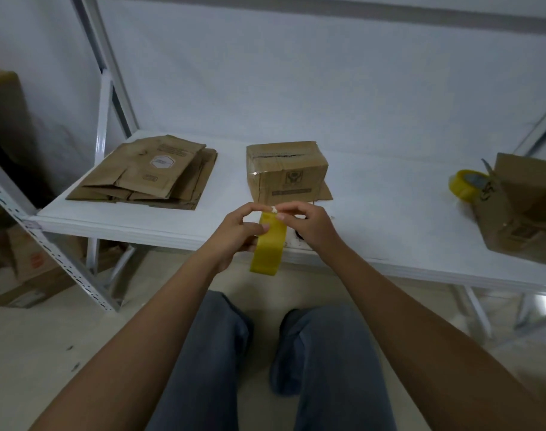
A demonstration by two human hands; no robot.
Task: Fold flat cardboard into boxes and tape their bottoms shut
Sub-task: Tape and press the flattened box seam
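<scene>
A yellow tape roll (269, 247) stands on edge in front of the table's near edge. My left hand (239, 233) grips its left side. My right hand (305, 223) pinches the roll's top, where a small pale end of tape shows between my fingertips. Just beyond my hands a folded cardboard box (285, 171) stands upside down on the white table (390, 219), with clear tape across its bottom seam. A stack of flat cardboard (147, 174) lies on the table's left part.
A second yellow tape roll (466, 185) and an open cardboard box (520, 209) lying tilted sit at the table's right end. White shelf uprights (105, 126) stand at the left. Cardboard lies on the floor at the left. My knees are below the table edge.
</scene>
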